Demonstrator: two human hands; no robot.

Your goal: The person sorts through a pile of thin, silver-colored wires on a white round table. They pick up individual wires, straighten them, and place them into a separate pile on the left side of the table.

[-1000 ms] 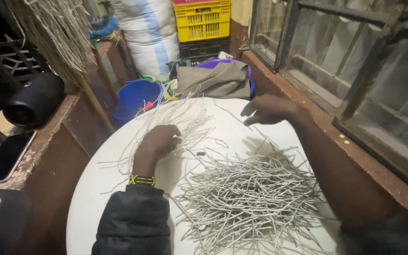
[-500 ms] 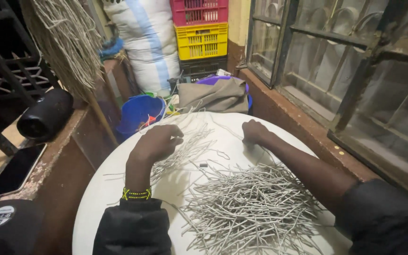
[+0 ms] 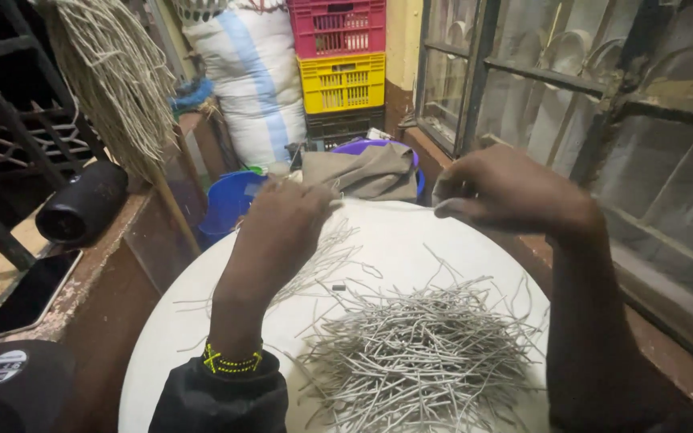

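both hands, left hand [image 3: 282,232] and right hand [image 3: 499,188], pinch one thin strand [image 3: 387,207] taut mid-frame; pulling harder might snap it or slip it free.

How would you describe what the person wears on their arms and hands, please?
The left hand is bare; its wrist carries a beaded bracelet in black and yellow, just above a dark sleeve cuff. The right hand and forearm are bare, with no glove or visible jewellery.
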